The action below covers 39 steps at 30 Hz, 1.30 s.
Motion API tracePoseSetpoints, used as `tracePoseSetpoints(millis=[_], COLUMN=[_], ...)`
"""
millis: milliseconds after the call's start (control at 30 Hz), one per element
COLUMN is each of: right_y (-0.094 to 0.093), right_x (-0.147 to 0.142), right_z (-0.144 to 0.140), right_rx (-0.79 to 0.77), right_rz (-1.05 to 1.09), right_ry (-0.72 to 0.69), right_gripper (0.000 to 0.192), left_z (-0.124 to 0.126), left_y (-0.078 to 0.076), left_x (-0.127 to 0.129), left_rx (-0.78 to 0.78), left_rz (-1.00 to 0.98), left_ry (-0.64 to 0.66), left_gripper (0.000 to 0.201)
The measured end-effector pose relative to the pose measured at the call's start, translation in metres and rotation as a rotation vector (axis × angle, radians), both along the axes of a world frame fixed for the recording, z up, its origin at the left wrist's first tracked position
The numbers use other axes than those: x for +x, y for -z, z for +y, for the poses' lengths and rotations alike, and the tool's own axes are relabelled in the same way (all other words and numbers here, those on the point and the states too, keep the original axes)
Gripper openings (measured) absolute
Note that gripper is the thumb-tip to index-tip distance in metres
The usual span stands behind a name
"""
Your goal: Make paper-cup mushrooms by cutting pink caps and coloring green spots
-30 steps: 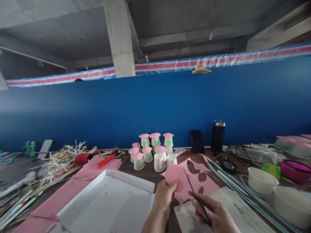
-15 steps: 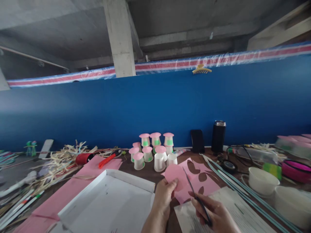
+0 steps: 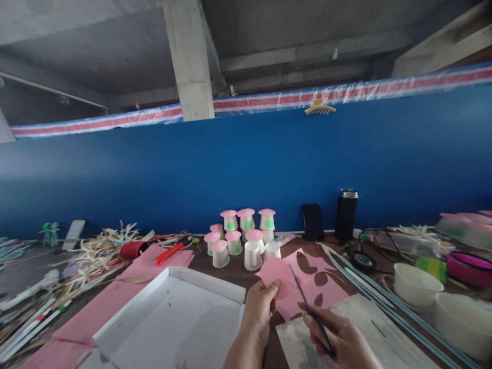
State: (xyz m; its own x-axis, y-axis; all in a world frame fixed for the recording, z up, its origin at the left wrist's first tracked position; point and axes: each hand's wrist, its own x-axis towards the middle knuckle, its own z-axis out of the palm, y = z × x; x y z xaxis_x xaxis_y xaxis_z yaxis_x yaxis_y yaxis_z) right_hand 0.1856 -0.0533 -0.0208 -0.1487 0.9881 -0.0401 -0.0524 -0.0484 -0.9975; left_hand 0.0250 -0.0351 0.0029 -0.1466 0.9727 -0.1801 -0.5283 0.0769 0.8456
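Between thumb and fingers, my left hand [image 3: 258, 310] pinches a round pink paper disc [image 3: 275, 275]. My right hand [image 3: 334, 333] grips black-handled scissors [image 3: 312, 313], whose blades point up and away, close to the disc's right edge. The blades look nearly closed; I cannot tell whether they touch the disc. Under and behind the hands lies a pink sheet [image 3: 333, 293] with several cut-out holes. Just beyond stand two bare white paper cups [image 3: 252, 256], with several upturned cups [image 3: 220, 255] topped by pink discs beside and behind them.
A shallow white box [image 3: 172, 318] lies left of my hands, partly over long pink paper [image 3: 103, 307]. Dried strips [image 3: 111, 248] are heaped at far left. To the right are blue-green rods [image 3: 388, 307], white bowls [image 3: 417, 284], a phone [image 3: 312, 222] and a black flask [image 3: 346, 215].
Hardly anything differs. My left hand, the disc and the scissors have shifted very slightly; both hands keep their hold.
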Motion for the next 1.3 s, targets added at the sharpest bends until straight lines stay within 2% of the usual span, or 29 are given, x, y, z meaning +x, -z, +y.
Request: tracePoseSetpoints(millis=[400,567,767,1100,1300], right_y=[0.013,0.010,0.006,0.010,-0.001], right_x=[0.003,0.000,-0.002,0.004,0.001], right_z=[0.007,0.005,0.003,0.009,0.004], right_rx=[-0.005,0.016,-0.008,-0.051,0.006], right_rz=[-0.042,-0.052,-0.054,-0.020,0.031], right_ry=[-0.029,0.059,0.045,0.012,0.113], right_gripper=[0.060,0.060,0.062,0.061,0.061], left_z=[0.009,0.008,0.006,0.005,0.004], left_y=[0.009,0.009,0.008,0.005,0.004], left_x=[0.001,0.002,0.003,0.002,0.001], left_rx=[-0.029,-0.040,-0.040,-0.050,0.030], left_rz=[-0.075,-0.066,-0.066,-0.065,0.059], left_ry=[-0.039,-0.036,-0.037,-0.061,-0.019], left_gripper=[0.044,0.043,0.043,0.041,0.040])
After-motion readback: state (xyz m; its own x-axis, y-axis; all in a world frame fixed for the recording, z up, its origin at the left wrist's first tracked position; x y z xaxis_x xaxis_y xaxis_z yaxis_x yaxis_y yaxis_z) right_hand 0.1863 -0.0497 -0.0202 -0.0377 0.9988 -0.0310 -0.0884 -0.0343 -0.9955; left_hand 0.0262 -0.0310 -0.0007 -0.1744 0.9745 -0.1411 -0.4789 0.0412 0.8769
